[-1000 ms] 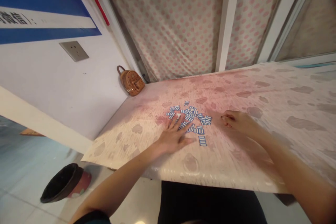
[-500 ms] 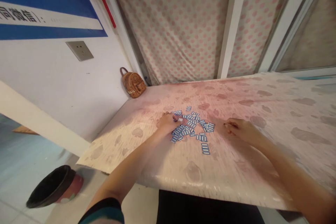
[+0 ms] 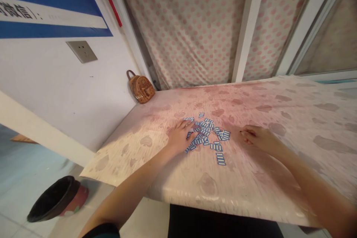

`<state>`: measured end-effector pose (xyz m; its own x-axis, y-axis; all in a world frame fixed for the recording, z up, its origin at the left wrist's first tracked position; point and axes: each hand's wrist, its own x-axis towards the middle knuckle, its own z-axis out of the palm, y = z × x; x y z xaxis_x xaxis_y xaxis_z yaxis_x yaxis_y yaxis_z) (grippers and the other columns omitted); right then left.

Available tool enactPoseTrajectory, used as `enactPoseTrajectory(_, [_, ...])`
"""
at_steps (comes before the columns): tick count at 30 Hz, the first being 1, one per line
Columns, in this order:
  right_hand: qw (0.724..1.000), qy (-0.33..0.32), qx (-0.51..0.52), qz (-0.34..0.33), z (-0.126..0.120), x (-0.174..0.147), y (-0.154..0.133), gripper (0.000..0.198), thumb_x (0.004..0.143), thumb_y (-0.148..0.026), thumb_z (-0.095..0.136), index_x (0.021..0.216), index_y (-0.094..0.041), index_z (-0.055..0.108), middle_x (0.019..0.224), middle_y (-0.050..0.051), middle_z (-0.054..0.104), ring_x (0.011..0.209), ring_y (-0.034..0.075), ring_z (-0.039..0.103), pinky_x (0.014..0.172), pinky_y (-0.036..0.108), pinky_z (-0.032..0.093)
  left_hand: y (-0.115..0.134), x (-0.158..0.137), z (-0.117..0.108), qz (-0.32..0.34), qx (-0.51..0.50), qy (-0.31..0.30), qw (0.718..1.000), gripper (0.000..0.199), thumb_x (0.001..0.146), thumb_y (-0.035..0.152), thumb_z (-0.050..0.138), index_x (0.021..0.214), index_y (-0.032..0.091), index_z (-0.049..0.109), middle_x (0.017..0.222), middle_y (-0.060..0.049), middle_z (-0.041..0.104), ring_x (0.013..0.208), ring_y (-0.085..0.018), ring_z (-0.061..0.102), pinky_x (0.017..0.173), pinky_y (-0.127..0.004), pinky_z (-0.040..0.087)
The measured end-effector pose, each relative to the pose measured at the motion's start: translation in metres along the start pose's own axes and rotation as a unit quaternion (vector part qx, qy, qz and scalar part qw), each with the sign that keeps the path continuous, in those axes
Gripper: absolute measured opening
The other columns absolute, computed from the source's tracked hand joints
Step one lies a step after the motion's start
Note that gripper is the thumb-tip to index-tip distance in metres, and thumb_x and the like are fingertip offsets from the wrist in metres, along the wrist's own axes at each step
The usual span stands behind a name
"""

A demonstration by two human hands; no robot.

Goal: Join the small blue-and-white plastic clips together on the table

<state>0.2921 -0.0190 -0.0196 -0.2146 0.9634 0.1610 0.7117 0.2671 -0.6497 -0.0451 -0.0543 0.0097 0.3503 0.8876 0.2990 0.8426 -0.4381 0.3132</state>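
Curtain (image 3: 195, 22): biggest thing, top centre of frame; pale cloth w/ pink dots, hangs behind the window frame.
Wall (image 3: 69, 81): left side of frame, white; blue poster (image 3: 41, 3) w/ white band in upper left corner, grey socket (image 3: 81, 51) just below it.
Tabletop (image 3: 279, 119): centre to right of frame, covered w/ cream and pink sheet w/ heart-like blotches; near edge runs along lower centre.
Bin (image 3: 55, 202): lower left corner, on the floor, black liner, reddish body, tilted in view.
Left hand (image 3: 180, 137): centre of frame, palm down, fingers spread and flat on the left edge of the tile heap; grips nothing, fingertips touch tiles.
Right hand (image 3: 258, 137): right of centre, rests on tabletop, fingers curled loosely inward; near the heap's right edge but apart from it. Can't tell if it pinches anything.
Hands vs each other: apart, heap lies between them.
Backpack (image 3: 141, 87): small, brown, left of centre at far corner of tabletop, leans vs the wall.
Tiles (image 3: 208, 134): heap of small blue-and-white pieces, centre of frame on tabletop, scattered loosely; a few stragglers lie nearer the lower edge of the heap, one (image 3: 221, 158) set off below the rest.
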Motion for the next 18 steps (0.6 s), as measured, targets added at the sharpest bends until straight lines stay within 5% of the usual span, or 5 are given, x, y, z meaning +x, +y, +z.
enactPoseTrajectory(4, [1.0, -0.016, -0.027, -0.002, -0.003, 0.0, -0.005, 0.029, 0.084, -0.043, 0.044, 0.066, -0.023, 0.053, 0.061, 0.004, 0.063, 0.056, 0.019, 0.058, 0.057, 0.031, 0.039, 0.01, -0.026, 0.002, 0.031, 0.015, -0.114, 0.993, 0.064, 0.099, 0.059, 0.031, 0.156, 0.03, 0.028, 0.164, -0.004, 0.025, 0.153, -0.025, 0.018, 0.125, -0.051, 0.013])
enactPoseTrajectory(7, [0.999, -0.011, -0.042, 0.0, -0.004, -0.001, -0.008, 0.028, 0.084, -0.041, 0.044, 0.065, -0.023, 0.052, 0.062, 0.004, 0.063, 0.056, 0.019, 0.057, 0.058, 0.031, 0.038, 0.009, -0.028, 0.003, 0.006, 0.018, -0.137, 0.99, 0.069, 0.097, 0.064, 0.031, 0.158, 0.033, 0.021, 0.166, -0.002, 0.017, 0.154, -0.028, 0.014, 0.125, -0.053, 0.012])
enactPoseTrajectory(11, [0.999, -0.013, -0.036, -0.004, -0.004, -0.003, -0.007, 0.028, 0.085, -0.04, 0.041, 0.066, -0.023, 0.053, 0.063, 0.004, 0.063, 0.058, 0.019, 0.058, 0.058, 0.032, 0.04, -0.005, -0.016, -0.002, -0.032, 0.018, -0.061, 0.997, 0.058, 0.099, 0.056, 0.037, 0.152, 0.031, 0.038, 0.159, -0.005, 0.037, 0.148, -0.028, 0.031, 0.12, -0.051, 0.026])
enactPoseTrajectory(14, [0.999, -0.011, -0.033, -0.003, -0.004, -0.001, -0.006, 0.028, 0.084, -0.04, 0.042, 0.066, -0.023, 0.054, 0.064, 0.004, 0.064, 0.058, 0.019, 0.058, 0.059, 0.032, 0.041, -0.021, -0.004, -0.006, -0.059, 0.017, 0.021, 0.998, 0.039, 0.095, 0.041, 0.053, 0.129, 0.023, 0.063, 0.13, -0.009, 0.064, 0.124, -0.025, 0.055, 0.107, -0.04, 0.043])
enactPoseTrajectory(18, [0.999, -0.041, -0.01, 0.03, -0.006, 0.004, -0.011, 0.028, 0.083, -0.043, 0.046, 0.064, -0.023, 0.053, 0.063, 0.005, 0.063, 0.058, 0.019, 0.059, 0.058, 0.032, 0.043, -0.041, 0.018, -0.003, -0.084, -0.014, 0.012, 0.996, 0.023, 0.084, 0.035, 0.068, 0.101, 0.021, 0.074, 0.099, -0.006, 0.071, 0.097, -0.022, 0.063, 0.091, -0.034, 0.05])
